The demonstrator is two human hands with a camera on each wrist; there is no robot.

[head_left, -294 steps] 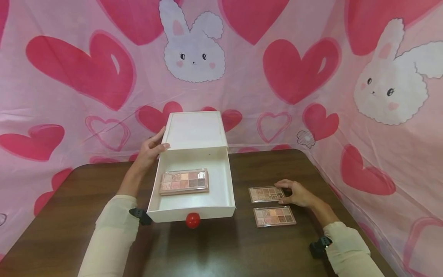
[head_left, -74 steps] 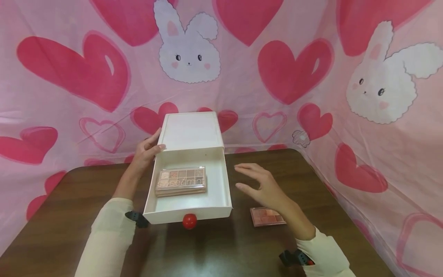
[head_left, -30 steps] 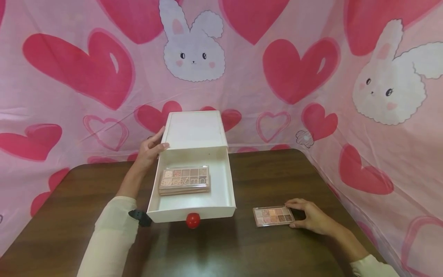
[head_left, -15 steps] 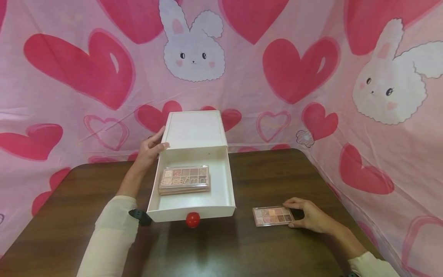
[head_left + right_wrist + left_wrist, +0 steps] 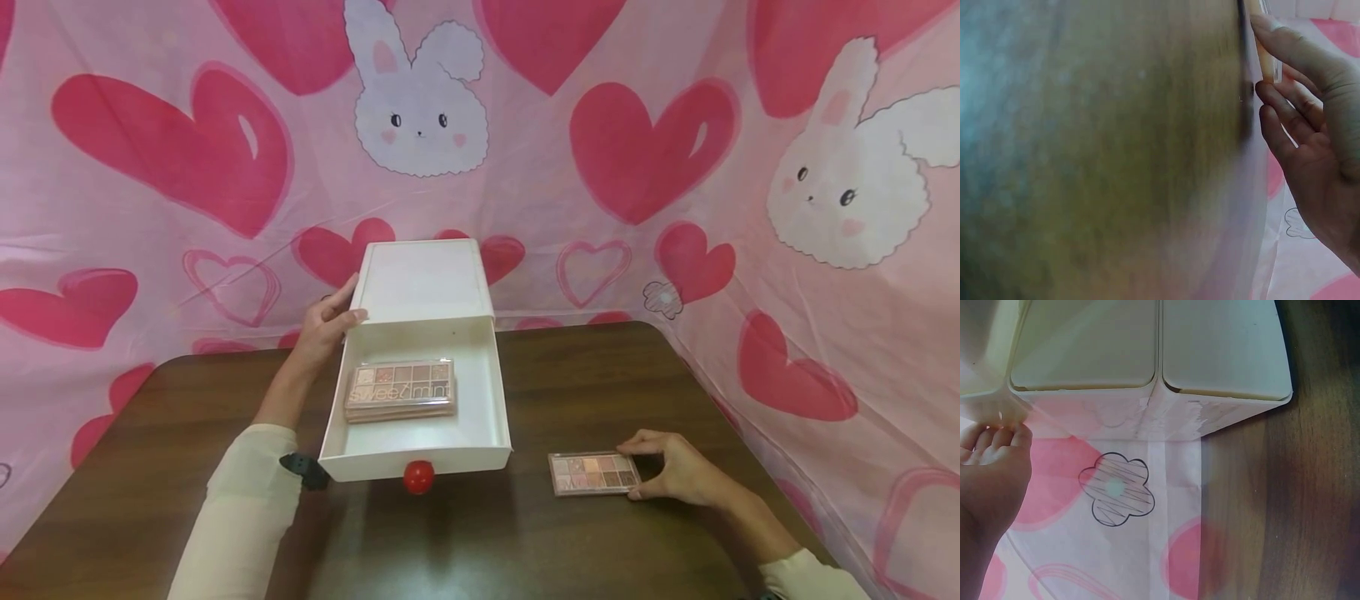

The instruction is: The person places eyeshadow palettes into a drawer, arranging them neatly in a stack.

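A white drawer unit stands at the back of the table, its top drawer pulled out by a red round knob. Inside, at the left, lies a stack of eyeshadow palettes, the top one lettered "sweet mint". My left hand rests along the unit's left side, thumb at its front edge; the left wrist view shows the fingers against the wall. To the drawer's right, my right hand pinches another palette by its right end, thumb on the near edge and fingers on the far one.
Below the open drawer, more white drawer fronts show in the left wrist view. The brown wooden table ends at a pink cloth with hearts and rabbits, hung behind and at the right.
The "sweet mint" palette has gone from the table into the drawer, onto the stack. My right hand then took hold of the other palette, which has shifted slightly toward me. The left hand stays put.
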